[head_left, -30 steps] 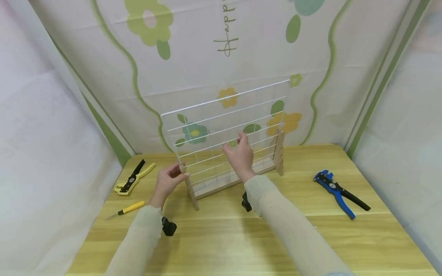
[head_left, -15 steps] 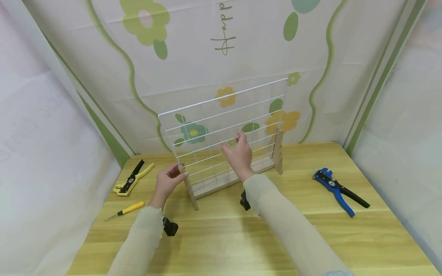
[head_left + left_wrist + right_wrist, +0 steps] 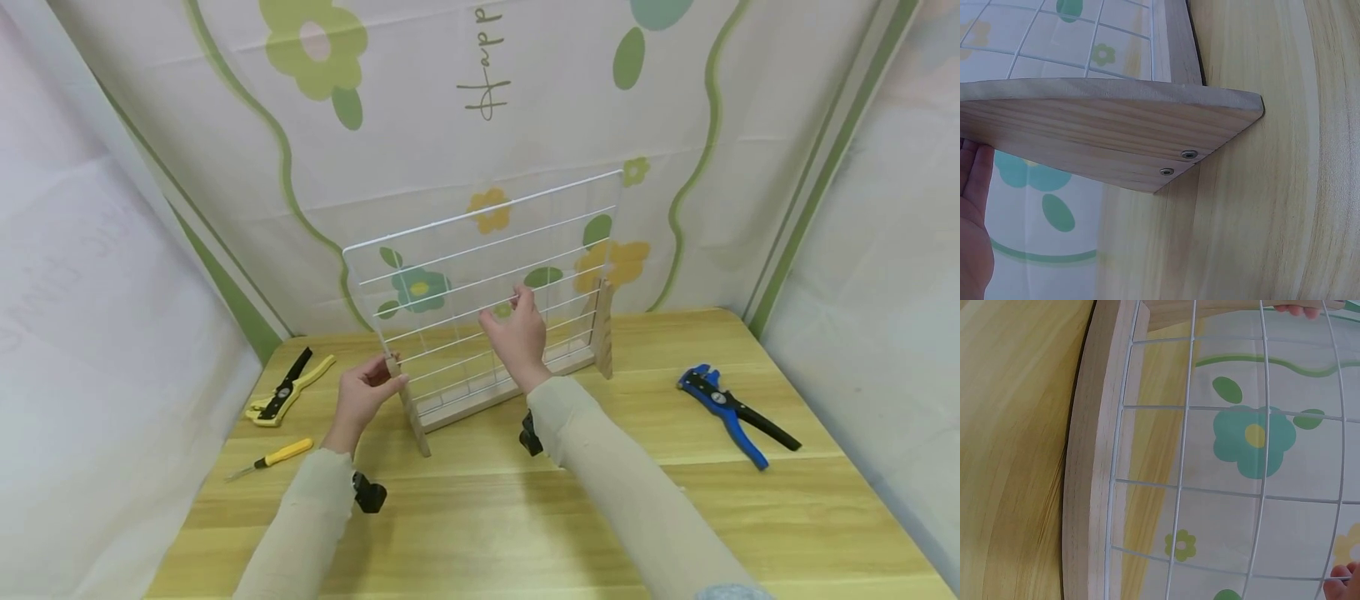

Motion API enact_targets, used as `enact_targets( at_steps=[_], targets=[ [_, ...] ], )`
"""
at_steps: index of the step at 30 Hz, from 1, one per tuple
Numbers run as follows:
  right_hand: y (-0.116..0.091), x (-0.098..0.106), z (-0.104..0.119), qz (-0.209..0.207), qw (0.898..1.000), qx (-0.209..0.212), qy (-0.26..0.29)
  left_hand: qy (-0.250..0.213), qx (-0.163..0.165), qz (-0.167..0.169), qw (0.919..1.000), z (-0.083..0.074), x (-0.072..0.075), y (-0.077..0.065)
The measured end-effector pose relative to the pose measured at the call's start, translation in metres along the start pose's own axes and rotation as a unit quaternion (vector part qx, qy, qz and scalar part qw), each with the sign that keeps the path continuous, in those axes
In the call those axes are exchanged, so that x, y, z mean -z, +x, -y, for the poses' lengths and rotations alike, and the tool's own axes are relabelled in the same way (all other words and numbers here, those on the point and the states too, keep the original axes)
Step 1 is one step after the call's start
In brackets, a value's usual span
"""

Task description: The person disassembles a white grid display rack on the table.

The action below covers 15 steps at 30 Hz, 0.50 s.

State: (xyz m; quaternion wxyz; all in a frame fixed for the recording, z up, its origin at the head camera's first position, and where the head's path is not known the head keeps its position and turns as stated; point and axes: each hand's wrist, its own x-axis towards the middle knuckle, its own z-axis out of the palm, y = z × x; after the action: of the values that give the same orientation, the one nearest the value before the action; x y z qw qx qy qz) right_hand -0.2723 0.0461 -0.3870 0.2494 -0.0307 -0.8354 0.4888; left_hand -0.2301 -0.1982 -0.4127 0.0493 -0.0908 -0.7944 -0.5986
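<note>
A white wire grid panel (image 3: 480, 222) stands leaning in a wooden stand (image 3: 468, 406) on the table. My left hand (image 3: 363, 398) grips the upper part of the stand's left side piece, thumb in front and fingers behind. In the left wrist view that side piece (image 3: 1116, 131) shows two metal screw heads near its lower end, and only part of the hand (image 3: 972, 231) is visible. My right hand (image 3: 517, 337) holds the grid near its middle, thumb and fingertips at the wires. The right wrist view catches just its fingertips (image 3: 1344, 587) at a wire crossing.
Yellow-and-black wire strippers (image 3: 285, 390) lie at the left, with a yellow-handled tool with a thin metal tip (image 3: 281, 454) nearer me. Blue-and-black wire strippers (image 3: 723, 404) are at the right. Behind the table (image 3: 480, 517) hangs a flowered cloth (image 3: 420, 125).
</note>
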Motion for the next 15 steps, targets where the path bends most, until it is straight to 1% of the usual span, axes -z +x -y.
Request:
enact_targets(
  at_steps=[4,8,11,15],
  targets=[
    [0.000,-0.002,0.002,0.003,1.000,-0.008,0.005,-0.004,-0.002,0.001,1.0000,0.000,0.002,-0.001],
    [-0.002,-0.004,0.004,0.011,1.000,-0.016,0.014,-0.009,-0.006,-0.004,0.9999,0.018,0.008,0.002],
    [-0.003,-0.005,0.007,0.015,1.000,-0.014,0.016,-0.007,-0.004,-0.006,1.0000,0.032,0.013,0.006],
    [-0.004,-0.006,0.009,0.016,1.000,-0.009,0.014,-0.020,0.008,-0.007,0.9997,0.029,0.015,0.004]
  ],
)
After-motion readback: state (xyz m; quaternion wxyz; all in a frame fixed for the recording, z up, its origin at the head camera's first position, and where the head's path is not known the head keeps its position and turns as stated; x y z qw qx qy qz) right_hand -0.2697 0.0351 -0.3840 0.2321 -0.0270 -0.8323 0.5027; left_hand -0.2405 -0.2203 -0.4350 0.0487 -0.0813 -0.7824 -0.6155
